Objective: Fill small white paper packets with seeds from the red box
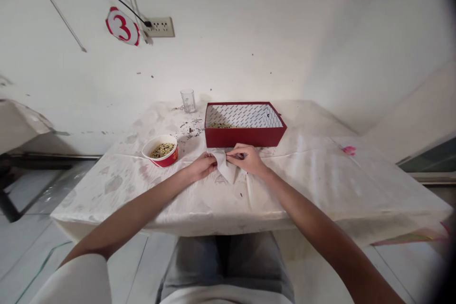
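A small folded white paper (225,167) lies on the table between both hands, just in front of the red box (245,137). My left hand (202,165) pinches its left edge with closed fingers. My right hand (246,157) presses and pinches the paper's upper right corner, fingers curled. The red box has a patterned white lining and a small heap of beans at its back left. A red paper bowl (161,150) holding beans stands left of my left hand.
The table (320,185) wears a stained white plastic cover. An empty clear glass (188,100) stands at the back by the wall, with dark crumbs scattered near it. A pink scrap (349,150) lies at the right. A wall socket (161,27) hangs above.
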Demonstrator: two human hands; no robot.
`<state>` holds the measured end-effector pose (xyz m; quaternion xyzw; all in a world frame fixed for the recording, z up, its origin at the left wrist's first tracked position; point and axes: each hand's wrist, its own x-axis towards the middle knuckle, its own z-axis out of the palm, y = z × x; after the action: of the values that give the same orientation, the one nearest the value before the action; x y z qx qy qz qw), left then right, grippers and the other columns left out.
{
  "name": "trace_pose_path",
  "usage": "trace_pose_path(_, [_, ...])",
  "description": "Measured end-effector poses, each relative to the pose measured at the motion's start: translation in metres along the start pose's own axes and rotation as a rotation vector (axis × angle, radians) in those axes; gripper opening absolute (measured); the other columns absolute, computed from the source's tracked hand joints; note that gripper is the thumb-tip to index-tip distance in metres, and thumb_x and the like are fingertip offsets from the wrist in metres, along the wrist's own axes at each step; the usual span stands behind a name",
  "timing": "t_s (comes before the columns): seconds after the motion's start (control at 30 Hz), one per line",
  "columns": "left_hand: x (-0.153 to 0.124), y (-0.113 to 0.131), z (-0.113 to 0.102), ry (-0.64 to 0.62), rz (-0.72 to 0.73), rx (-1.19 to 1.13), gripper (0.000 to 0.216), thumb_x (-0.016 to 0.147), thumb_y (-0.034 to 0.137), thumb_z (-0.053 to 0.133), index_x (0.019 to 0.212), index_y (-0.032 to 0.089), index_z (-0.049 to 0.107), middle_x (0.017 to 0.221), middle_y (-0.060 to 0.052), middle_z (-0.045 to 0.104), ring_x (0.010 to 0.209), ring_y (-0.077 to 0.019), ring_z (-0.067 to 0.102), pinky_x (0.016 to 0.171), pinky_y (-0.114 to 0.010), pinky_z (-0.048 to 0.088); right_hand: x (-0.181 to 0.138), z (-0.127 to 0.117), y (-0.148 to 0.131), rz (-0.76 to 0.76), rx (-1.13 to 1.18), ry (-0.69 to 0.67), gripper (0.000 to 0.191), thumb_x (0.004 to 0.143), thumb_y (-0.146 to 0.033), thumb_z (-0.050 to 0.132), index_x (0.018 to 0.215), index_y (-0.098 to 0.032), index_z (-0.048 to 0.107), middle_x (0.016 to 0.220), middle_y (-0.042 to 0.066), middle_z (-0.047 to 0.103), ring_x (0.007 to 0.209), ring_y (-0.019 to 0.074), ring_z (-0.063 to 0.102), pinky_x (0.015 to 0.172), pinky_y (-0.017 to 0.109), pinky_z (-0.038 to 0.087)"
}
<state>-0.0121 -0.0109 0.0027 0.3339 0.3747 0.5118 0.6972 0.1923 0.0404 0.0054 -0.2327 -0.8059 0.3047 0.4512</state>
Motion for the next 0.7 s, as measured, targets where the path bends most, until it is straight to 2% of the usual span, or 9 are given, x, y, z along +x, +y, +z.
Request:
trace_pose_path(0.27, [-0.002,0.002,-0.002,-0.007,-0.015,0.002,0.025,0.071,0.009,0.086,0.095,0.01,0.078,0.1,-0.015,0.079,0.103,-0.024,0.073,0.094,-0.031,0.057,0.002,-0.001,-0.009,-0.021,0.011,-0.001,0.014,0.089,-0.033,0.077,0.099,-0.027,0.083,0.096,0.004,0.062,0.07,0.0122,0.054,0.059,0.028,0.045])
trace_pose_path(0.43, [-0.006,0.0,-0.004,-0.024,0.022,0.035,0.03,0.068,0.014,0.088,0.096,0.011,0.077,0.098,-0.012,0.079,0.097,-0.0228,0.073,0.088,-0.029,0.054,0.003,0.001,-0.011,-0.028,0.01,-0.015,0.013,0.089,-0.028,0.073,0.099,-0.027,0.082,0.096,0.004,0.061,0.068,0.0122,0.053,0.058,0.028,0.045])
trace_pose_path(0.7, [-0.007,-0.005,0.0,-0.008,0.038,0.097,0.035,0.06,0.019,0.092,0.09,0.012,0.075,0.097,-0.012,0.077,0.108,-0.0281,0.068,0.093,-0.034,0.051,0.001,0.001,-0.011,-0.051,-0.002,-0.001,0.009,0.09,-0.028,0.073,0.092,-0.025,0.081,0.092,0.004,0.062,0.064,0.0121,0.049,0.056,0.029,0.043])
